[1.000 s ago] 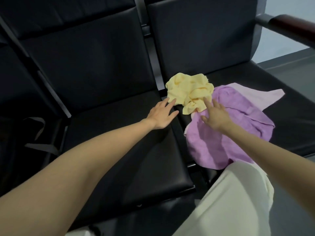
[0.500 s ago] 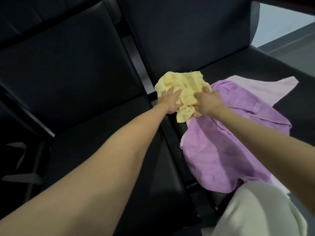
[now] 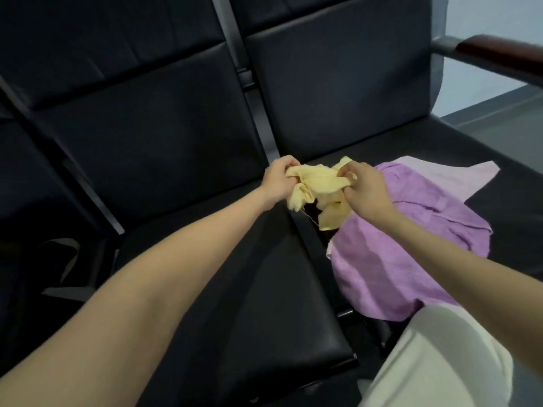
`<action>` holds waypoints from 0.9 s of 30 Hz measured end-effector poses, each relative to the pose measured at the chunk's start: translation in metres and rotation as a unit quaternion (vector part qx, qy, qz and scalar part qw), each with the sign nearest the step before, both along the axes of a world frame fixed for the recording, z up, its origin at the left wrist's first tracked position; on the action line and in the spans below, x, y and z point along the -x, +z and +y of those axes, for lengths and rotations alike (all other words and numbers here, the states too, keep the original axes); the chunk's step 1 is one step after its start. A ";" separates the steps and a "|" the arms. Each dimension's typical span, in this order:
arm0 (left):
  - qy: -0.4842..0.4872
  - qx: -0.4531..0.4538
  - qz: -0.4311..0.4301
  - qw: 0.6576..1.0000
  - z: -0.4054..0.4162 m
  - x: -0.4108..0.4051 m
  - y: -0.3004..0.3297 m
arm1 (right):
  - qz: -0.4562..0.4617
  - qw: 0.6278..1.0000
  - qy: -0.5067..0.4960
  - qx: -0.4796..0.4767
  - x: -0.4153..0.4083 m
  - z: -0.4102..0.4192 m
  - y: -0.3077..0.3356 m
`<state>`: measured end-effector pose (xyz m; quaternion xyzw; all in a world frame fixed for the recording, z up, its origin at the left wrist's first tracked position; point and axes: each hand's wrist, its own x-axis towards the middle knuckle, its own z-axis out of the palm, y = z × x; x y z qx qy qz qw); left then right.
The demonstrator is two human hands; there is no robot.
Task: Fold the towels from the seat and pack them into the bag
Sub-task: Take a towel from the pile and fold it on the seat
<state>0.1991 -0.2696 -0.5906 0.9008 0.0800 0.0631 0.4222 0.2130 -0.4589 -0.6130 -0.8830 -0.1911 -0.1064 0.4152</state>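
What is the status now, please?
Left hand and right hand both grip yellow towel, lifted, crumpled. Purple towel unfolded on seat. Nothing blocking.

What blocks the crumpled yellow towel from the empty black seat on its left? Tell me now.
Nothing visible does. The left hand and right hand both grip the crumpled yellow cloth towel, lifted above the gap between seats, and the black padded seat beside it shows bare.

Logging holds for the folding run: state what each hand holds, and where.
Both hold the yellow towel: left hand grips its bunched left end, right hand pinches its right upper edge.
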 end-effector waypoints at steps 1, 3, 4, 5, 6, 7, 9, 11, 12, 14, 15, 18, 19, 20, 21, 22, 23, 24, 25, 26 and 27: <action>-0.006 0.006 -0.001 1.000 0.011 0.011 0.016 | 0.002 1.000 0.008 -0.025 0.009 0.005 0.011; -0.027 0.011 0.004 1.000 0.033 0.039 0.048 | 0.024 0.996 0.024 -0.077 0.028 0.016 0.031; -0.034 0.015 0.008 0.999 0.044 0.055 0.062 | 0.034 0.994 0.038 -0.100 0.039 0.022 0.041; -0.035 0.021 0.009 0.999 0.058 0.075 0.076 | 0.043 0.990 0.056 -0.122 0.052 0.030 0.050; -0.037 0.030 0.010 0.999 0.066 0.089 0.086 | 0.053 0.986 0.068 -0.145 0.060 0.034 0.057; -0.034 0.042 0.010 0.998 0.077 0.107 0.094 | 0.065 0.981 0.082 -0.165 0.071 0.041 0.065; -0.025 0.062 0.013 0.998 0.100 0.147 0.105 | 0.096 0.968 0.109 -0.203 0.094 0.056 0.075; -0.008 0.082 0.016 0.996 0.121 0.185 0.107 | 0.133 0.955 0.132 -0.227 0.117 0.071 0.077; 0.003 0.094 0.018 0.995 0.131 0.202 0.105 | 0.152 0.951 0.144 -0.226 0.128 0.078 0.076; 0.032 0.116 0.027 0.992 0.148 0.235 0.095 | 0.185 0.949 0.161 -0.200 0.146 0.090 0.067; 0.050 0.120 0.033 0.991 0.155 0.249 0.088 | 0.199 0.949 0.169 -0.180 0.155 0.095 0.062; 0.128 0.119 0.048 0.983 0.172 0.284 0.066 | 0.235 0.946 0.179 -0.132 0.173 0.104 0.050; 0.155 0.125 0.053 0.979 0.176 0.294 0.060 | 0.241 0.947 0.168 -0.127 0.176 0.106 0.047; 0.175 0.132 0.058 0.974 0.180 0.303 0.055 | 0.243 0.950 0.150 -0.128 0.178 0.106 0.044; 0.186 0.133 0.064 0.971 0.184 0.311 0.049 | 0.238 0.954 0.127 -0.130 0.179 0.107 0.039; 0.190 0.128 0.069 0.971 0.187 0.318 0.044 | 0.232 0.958 0.107 -0.130 0.180 0.107 0.035; 0.190 0.121 0.071 0.972 0.190 0.324 0.038 | 0.224 0.962 0.094 -0.127 0.182 0.108 0.029; 0.191 0.116 0.068 0.972 0.192 0.329 0.033 | 0.218 0.964 0.091 -0.124 0.184 0.108 0.025; 0.193 0.114 0.062 0.973 0.193 0.333 0.029 | 0.212 0.966 0.094 -0.115 0.186 0.108 0.019; 0.202 0.116 0.053 0.971 0.194 0.335 0.025 | 0.209 0.967 0.100 -0.103 0.188 0.108 0.015; 0.220 0.118 0.044 0.967 0.195 0.335 0.021 | 0.209 0.968 0.107 -0.086 0.191 0.108 0.013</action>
